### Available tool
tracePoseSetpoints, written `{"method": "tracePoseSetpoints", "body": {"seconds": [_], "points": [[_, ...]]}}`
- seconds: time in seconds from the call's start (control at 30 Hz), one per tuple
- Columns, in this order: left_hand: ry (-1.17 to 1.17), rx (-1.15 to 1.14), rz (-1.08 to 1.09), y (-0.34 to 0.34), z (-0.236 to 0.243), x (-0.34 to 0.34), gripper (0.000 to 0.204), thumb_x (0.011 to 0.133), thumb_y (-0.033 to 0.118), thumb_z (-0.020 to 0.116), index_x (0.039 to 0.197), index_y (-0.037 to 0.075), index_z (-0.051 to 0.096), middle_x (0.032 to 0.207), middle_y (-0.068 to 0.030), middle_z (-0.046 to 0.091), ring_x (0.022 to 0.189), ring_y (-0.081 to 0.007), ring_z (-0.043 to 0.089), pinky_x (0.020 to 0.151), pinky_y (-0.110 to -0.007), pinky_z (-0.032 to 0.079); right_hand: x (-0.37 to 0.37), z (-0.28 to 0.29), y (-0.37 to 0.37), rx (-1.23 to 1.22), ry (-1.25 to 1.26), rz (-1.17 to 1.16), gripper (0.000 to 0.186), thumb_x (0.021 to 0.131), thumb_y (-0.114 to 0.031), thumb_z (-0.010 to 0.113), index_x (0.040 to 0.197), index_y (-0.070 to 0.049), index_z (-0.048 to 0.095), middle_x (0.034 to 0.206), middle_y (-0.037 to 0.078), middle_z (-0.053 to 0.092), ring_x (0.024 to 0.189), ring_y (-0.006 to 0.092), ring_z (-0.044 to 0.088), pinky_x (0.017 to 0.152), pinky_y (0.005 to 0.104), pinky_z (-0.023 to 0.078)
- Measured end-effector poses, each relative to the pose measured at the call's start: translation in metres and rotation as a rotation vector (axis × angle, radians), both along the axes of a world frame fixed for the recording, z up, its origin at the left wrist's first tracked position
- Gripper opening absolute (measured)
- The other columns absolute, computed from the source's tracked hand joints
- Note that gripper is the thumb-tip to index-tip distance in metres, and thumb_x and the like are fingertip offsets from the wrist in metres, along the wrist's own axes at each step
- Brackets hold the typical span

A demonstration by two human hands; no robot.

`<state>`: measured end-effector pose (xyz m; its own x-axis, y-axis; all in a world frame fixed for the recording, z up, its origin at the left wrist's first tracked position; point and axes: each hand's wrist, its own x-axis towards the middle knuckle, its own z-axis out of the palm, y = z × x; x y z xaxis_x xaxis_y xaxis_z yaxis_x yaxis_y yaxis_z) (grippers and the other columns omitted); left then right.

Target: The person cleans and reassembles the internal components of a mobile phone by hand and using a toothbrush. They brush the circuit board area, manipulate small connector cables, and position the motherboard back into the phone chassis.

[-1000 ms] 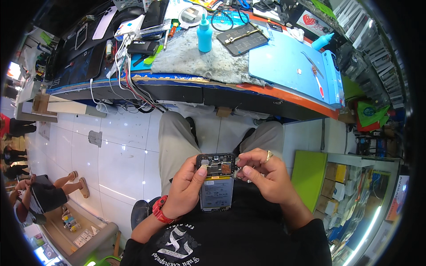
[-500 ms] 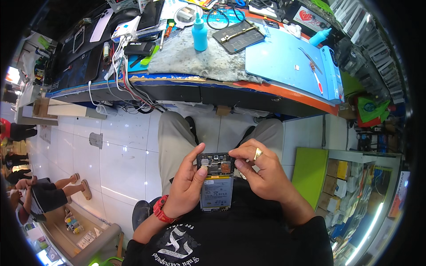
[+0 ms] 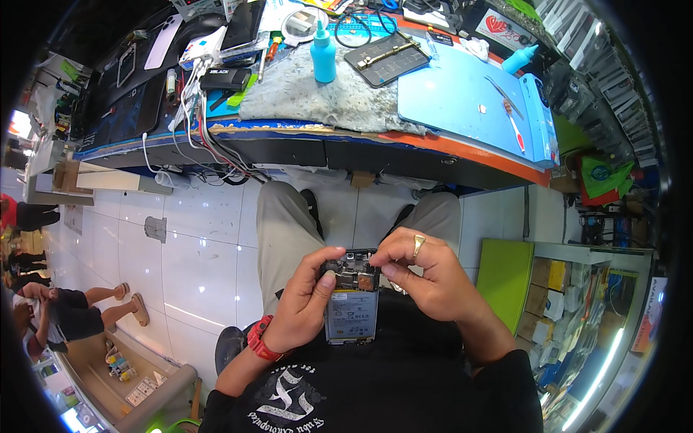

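The left hand [image 3: 299,307] grasped the opened smartphone [image 3: 352,316] before the black shirt [image 3: 411,361]; the right hand [image 3: 427,283] was at its upper-right corner, grip unclear. Work there seemed underway, next calling for steady support.

1. I see the left hand [image 3: 302,299] gripping an opened phone [image 3: 352,289] by its left side, thumb resting on its face.
2. I see the right hand [image 3: 422,278] with thumb and forefinger at the phone's upper right; whether they pinch anything, I cannot tell.
3. A grey battery [image 3: 352,317] fills the phone's lower part.
4. Ahead, I have the table [image 3: 465,151] carrying a blue bottle [image 3: 323,60] and a light blue pad [image 3: 444,101], a white-and-red tool [image 3: 518,138] on it.
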<state>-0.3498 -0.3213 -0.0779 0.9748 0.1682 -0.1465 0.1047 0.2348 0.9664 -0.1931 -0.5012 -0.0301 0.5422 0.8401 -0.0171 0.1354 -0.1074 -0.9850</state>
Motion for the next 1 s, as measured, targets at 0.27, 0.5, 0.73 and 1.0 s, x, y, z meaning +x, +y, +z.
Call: {"method": "tracePoseSetpoints", "body": {"seconds": [0.27, 0.5, 0.73, 1.0], "points": [[-0.019, -0.148, -0.020, 0.004, -0.009, -0.002, 0.030, 0.111, 0.011, 0.040, 0.140, 0.003, 0.045, 0.128, -0.0083, 0.059, 0.118, -0.0118, 0.055, 0.104, -0.029, 0.042, -0.010, -0.005, -0.001, -0.039, -0.013, -0.055, 0.014, 0.089, 0.003, 0.069, 0.103, -0.001, 0.070, 0.114, 0.013, 0.057, 0.103, 0.0263, 0.062, 0.087, 0.0364, 0.051], [-0.012, -0.138, -0.011, 0.000, -0.007, -0.001, 0.030, 0.112, 0.011, 0.039, 0.140, 0.003, 0.044, 0.128, -0.0087, 0.058, 0.119, -0.0121, 0.055, 0.105, -0.030, 0.042, -0.006, -0.006, -0.009, -0.060, -0.201, 0.056, 0.019, 0.085, 0.001, 0.072, 0.104, 0.000, 0.070, 0.124, 0.017, 0.056, 0.115, 0.0348, 0.059, 0.096, 0.0423, 0.050], [-0.019, -0.146, 0.003, -0.002, -0.007, -0.002, 0.030, 0.111, 0.011, 0.040, 0.140, 0.004, 0.044, 0.127, -0.0084, 0.058, 0.118, -0.0120, 0.055, 0.104, -0.030, 0.043, -0.004, -0.004, -0.009, -0.082, -0.239, 0.139, 0.012, 0.082, 0.003, 0.074, 0.094, 0.001, 0.071, 0.130, 0.020, 0.058, 0.118, 0.0363, 0.062, 0.096, 0.0443, 0.051], [-0.019, -0.109, 0.023, -0.006, -0.003, -0.001, 0.032, 0.111, 0.011, 0.041, 0.142, 0.004, 0.042, 0.126, -0.0089, 0.059, 0.115, -0.0120, 0.056, 0.102, -0.030, 0.044, -0.011, -0.011, -0.018, -0.026, -0.163, 0.074, 0.016, 0.084, 0.004, 0.074, 0.100, 0.002, 0.071, 0.118, 0.016, 0.064, 0.102, 0.0342, 0.068, 0.084, 0.0409, 0.057]]}}
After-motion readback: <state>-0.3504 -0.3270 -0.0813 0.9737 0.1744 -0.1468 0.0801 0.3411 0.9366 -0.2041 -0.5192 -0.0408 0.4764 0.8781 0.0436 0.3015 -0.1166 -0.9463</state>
